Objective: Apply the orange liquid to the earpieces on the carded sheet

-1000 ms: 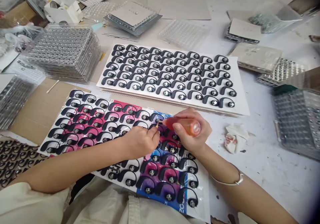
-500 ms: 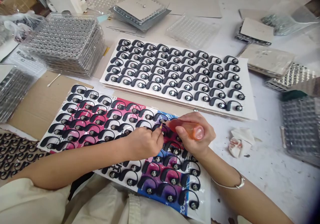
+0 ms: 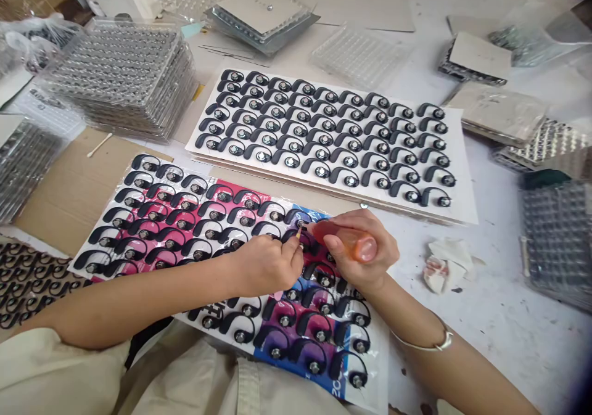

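Observation:
My left hand [image 3: 271,266] is closed, pinching a thin pale stick [image 3: 299,232] with its tip at a black hook-shaped piece [image 3: 296,216]. In my right hand [image 3: 370,251] is a translucent orange bottle [image 3: 349,241], lying on its side with its narrow end pointing left toward the stick's tip. Both hands are over a sheet printed in pink, blue and white [image 3: 380,365], which carries rows of black hook-shaped pieces, each with a round metallic part. The sheet's lower edge is by my lap, and my left forearm hides some pieces.
Behind the sheet is a white board [image 3: 462,187] with rows of similar pieces. Stacked clear trays [image 3: 124,76] stand back left; more trays [image 3: 555,236] are at the right. Crumpled stained tissue [image 3: 446,264] lies right of my hand, and a cotton swab [image 3: 100,145] on cardboard at left.
My hands, the stick and the bottle stay almost in place. The view has shifted slightly; nothing has been taken up or let go.

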The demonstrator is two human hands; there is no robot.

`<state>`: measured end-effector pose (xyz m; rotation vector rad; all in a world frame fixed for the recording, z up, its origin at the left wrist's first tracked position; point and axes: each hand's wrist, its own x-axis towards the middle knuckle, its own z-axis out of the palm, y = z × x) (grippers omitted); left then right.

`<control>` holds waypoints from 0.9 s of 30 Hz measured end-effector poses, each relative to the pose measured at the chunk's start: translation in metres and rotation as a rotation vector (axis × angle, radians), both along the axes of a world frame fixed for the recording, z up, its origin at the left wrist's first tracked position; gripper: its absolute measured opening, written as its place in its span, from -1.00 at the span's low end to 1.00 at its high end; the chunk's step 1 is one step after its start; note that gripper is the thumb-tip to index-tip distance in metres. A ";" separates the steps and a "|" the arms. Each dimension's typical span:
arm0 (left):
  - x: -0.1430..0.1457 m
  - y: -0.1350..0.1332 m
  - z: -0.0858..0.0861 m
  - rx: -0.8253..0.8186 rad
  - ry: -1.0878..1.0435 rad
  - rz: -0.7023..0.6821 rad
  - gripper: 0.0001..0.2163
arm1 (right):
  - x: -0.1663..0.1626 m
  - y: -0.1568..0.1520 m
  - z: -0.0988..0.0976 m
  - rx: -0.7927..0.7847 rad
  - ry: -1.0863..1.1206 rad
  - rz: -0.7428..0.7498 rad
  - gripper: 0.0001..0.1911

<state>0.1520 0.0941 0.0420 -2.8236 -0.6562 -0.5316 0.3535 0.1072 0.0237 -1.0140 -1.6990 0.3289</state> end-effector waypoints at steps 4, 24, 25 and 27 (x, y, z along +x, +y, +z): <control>0.001 0.000 0.000 -0.004 0.001 0.002 -0.82 | 0.000 -0.001 -0.001 -0.003 -0.022 -0.012 -0.73; 0.000 -0.001 -0.001 -0.053 0.045 -0.014 -0.82 | 0.001 -0.001 -0.004 0.074 -0.064 -0.064 -0.73; 0.000 -0.001 -0.001 -0.048 0.035 -0.012 -0.82 | 0.001 -0.001 -0.005 0.074 -0.067 -0.069 -0.72; 0.001 -0.001 -0.001 -0.034 0.009 -0.009 -0.83 | 0.002 -0.001 -0.007 0.071 -0.070 -0.070 -0.71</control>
